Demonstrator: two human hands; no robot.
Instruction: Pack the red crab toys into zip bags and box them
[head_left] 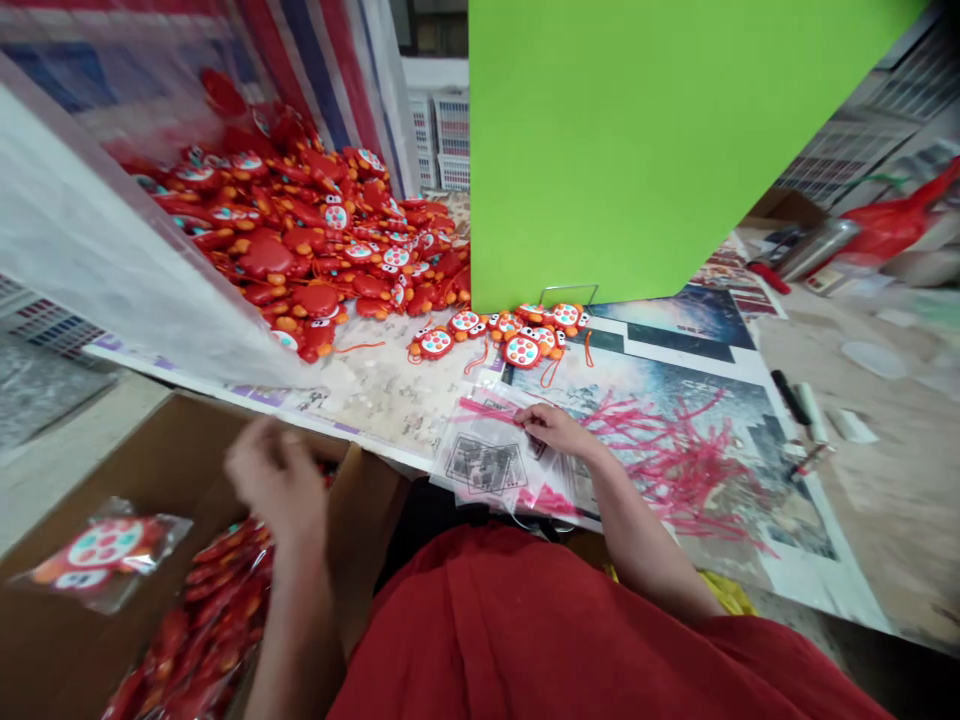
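Observation:
My left hand [274, 480] is raised over the near edge of a cardboard box, smeared by motion, its fingers loosely apart with nothing visible in them. To its left, a red crab-shaped toy in a clear bag [105, 550] shows above the box's inside, apart from the hand. More bagged red toys [217, 600] fill the box below. My right hand [551, 428] pinches the pink-zip edge of a clear zip bag [484, 460] with black print, lying on a stack at the table's front edge. Just beyond lies a small group of crab toys [521, 348] with orange cords.
A big heap of red toys [322, 250] spills from a striped sack [367, 100] at the back left. A green board [637, 130] stands upright behind the table. Pink strips [690, 460] lie scattered right. The cardboard box [180, 420] is at the left; markers [810, 410] lie far right.

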